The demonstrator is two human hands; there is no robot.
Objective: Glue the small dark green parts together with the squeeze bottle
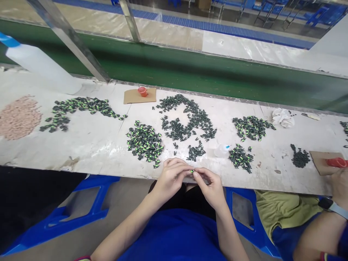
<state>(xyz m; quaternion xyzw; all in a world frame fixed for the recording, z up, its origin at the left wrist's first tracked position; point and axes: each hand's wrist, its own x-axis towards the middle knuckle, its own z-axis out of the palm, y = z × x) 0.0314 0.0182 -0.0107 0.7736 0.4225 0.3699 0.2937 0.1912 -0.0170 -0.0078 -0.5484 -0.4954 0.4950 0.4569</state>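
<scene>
At the front edge of the bench, my left hand and my right hand meet with their fingertips pinched round one small black-and-green part. Most of that part is hidden by the fingers. Just beyond my hands lies a small heap of dark slim pieces, with a larger spread of the same dark pieces behind it. Left of my hands is a pile of black-and-green parts. To the right are two more black-and-green piles, one nearer the front.
A small clear bottle with a blue tip lies right of my hands. A red cup stands on cardboard at the back. Far left are pinkish pieces and a large white bottle. A co-worker's arm reaches in at right.
</scene>
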